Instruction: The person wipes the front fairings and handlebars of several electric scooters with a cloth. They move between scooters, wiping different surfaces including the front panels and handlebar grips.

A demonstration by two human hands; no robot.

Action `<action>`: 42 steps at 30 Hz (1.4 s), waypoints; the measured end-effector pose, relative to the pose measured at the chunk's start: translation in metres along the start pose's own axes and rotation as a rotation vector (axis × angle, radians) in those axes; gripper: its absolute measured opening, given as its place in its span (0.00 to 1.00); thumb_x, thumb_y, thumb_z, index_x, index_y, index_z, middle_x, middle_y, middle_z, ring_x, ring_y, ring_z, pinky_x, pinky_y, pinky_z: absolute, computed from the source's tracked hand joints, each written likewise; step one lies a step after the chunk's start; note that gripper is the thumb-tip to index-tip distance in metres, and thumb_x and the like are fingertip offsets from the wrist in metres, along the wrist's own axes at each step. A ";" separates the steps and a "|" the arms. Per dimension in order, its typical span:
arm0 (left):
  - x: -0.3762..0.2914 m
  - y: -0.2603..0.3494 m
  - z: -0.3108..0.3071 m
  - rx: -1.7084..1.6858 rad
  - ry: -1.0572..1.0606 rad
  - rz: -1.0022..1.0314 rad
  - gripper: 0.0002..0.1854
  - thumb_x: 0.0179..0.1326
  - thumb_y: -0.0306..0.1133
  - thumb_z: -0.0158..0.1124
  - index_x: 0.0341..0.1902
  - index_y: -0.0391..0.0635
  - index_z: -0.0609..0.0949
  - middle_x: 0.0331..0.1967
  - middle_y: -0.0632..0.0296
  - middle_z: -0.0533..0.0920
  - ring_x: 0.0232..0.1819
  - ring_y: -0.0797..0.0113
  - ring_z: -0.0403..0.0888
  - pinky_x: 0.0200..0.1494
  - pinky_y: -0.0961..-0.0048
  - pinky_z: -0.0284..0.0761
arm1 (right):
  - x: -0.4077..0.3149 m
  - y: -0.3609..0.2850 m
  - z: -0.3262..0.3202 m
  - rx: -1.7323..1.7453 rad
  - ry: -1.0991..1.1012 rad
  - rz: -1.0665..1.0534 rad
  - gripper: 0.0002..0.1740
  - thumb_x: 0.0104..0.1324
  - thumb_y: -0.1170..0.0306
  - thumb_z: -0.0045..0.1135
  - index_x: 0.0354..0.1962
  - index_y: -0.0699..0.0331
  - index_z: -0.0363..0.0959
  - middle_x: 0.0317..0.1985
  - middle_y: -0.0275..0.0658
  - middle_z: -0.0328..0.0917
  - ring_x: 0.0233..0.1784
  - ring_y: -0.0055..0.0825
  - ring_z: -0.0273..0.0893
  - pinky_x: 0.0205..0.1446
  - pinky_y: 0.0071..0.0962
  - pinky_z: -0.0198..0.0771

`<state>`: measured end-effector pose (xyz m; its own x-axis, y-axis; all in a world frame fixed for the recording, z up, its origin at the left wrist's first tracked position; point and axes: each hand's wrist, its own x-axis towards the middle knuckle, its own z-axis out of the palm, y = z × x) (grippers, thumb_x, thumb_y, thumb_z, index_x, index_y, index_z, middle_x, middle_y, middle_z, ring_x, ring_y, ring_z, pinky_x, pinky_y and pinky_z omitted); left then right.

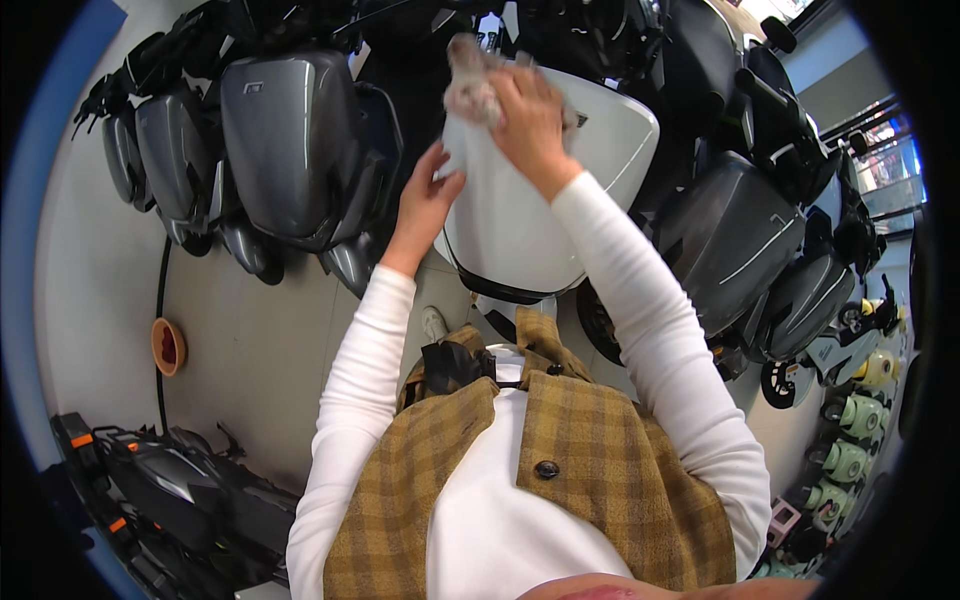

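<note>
Before me stands a scooter with a large, glossy white body panel (pixel 517 232), a small dark badge near its far end. My right hand (pixel 529 124) lies over that end, its fingers on a crumpled pale cloth (pixel 472 90), both slightly blurred. Part of the cloth hangs out left of the fingers; some of it is hidden beneath the hand. At the panel's left edge is my left hand (pixel 427 202), empty, thumb and fingers apart. Whether its fingertips touch the panel, I cannot tell.
Grey scooters stand close on the left (pixel 277 142) and right (pixel 727 240). An orange bowl (pixel 169 346) sits by the left wall, beside a black cable (pixel 162 281). Black two-wheelers (pixel 180 480) are at lower left. Several pale green scooters (pixel 859 415) line the right side.
</note>
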<state>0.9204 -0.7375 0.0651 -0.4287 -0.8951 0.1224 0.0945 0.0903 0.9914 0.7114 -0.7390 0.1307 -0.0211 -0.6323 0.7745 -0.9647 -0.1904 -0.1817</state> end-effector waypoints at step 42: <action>-0.042 -0.027 0.181 0.109 -0.593 -0.178 0.32 0.71 0.36 0.65 0.73 0.33 0.70 0.66 0.48 0.79 0.66 0.59 0.78 0.69 0.64 0.73 | -0.240 0.041 -0.044 0.398 0.288 1.298 0.34 0.65 0.62 0.65 0.65 0.65 0.65 0.63 0.51 0.70 0.70 0.49 0.65 0.73 0.43 0.61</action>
<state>0.7731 -0.6235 0.0413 -0.8576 -0.5093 -0.0710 -0.1026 0.0342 0.9941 0.6654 -0.5619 -0.0356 -0.9354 -0.3534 0.0078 -0.0756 0.1783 -0.9811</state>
